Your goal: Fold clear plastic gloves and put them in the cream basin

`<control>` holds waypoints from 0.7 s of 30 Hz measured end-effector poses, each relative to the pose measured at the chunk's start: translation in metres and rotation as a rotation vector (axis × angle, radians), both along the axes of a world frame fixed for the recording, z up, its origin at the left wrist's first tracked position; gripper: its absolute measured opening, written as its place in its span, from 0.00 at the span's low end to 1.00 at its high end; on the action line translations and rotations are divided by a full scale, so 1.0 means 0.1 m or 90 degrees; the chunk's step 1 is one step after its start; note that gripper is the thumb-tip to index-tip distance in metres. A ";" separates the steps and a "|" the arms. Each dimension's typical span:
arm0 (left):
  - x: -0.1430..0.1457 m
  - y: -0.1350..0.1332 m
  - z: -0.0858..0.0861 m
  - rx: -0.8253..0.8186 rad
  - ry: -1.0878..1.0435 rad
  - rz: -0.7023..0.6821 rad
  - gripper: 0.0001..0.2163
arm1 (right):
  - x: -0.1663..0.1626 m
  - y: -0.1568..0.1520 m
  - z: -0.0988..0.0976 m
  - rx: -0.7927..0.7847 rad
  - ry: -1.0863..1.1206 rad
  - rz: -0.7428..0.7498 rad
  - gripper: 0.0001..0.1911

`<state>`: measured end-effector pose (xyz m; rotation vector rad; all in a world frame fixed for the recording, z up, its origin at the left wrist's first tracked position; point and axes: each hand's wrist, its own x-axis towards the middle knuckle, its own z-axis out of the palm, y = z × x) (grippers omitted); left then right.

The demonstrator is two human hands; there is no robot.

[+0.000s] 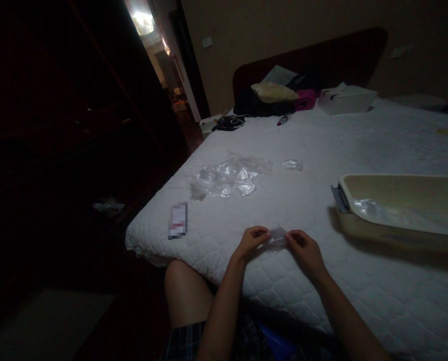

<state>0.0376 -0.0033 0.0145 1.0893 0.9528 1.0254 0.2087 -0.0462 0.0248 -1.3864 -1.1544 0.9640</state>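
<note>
Between my two hands, just above the white quilted bed cover (pixel 284 288), is a small clear plastic bag (pixel 276 237). My left hand (pixel 254 239) pinches its left side between thumb and fingertips. On its other side my right hand (pixel 302 248) pinches the right edge the same way. A loose heap of clear plastic bags (pixel 229 175) lies farther back on the bed, to the left. One small crumpled clear piece (pixel 292 164) rests apart from that heap.
To the right stands a cream plastic bin (pixel 400 236) with clear plastic inside. A phone-like card (pixel 178 220) lies near the left edge. Behind are a yellowish pillow (pixel 274 93), dark and magenta cloth (pixel 305 99), a white box (pixel 346 100) and a small bottle (pixel 283 120).
</note>
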 end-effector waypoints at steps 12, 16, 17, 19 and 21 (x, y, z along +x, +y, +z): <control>0.03 -0.04 0.03 -0.050 -0.021 0.064 0.19 | 0.02 0.01 0.03 0.003 0.065 -0.040 0.21; 0.03 -0.06 0.03 -0.041 -0.024 0.063 0.18 | 0.05 0.01 0.03 0.034 0.072 -0.021 0.23; 0.03 -0.06 0.03 -0.033 -0.020 0.057 0.18 | 0.06 0.01 0.02 0.033 0.069 -0.018 0.23; 0.02 -0.07 0.03 -0.016 0.001 0.040 0.17 | 0.06 0.01 0.01 0.021 0.050 -0.008 0.23; 0.01 -0.07 0.02 -0.001 0.029 0.021 0.18 | 0.05 0.01 0.01 0.009 0.027 -0.001 0.22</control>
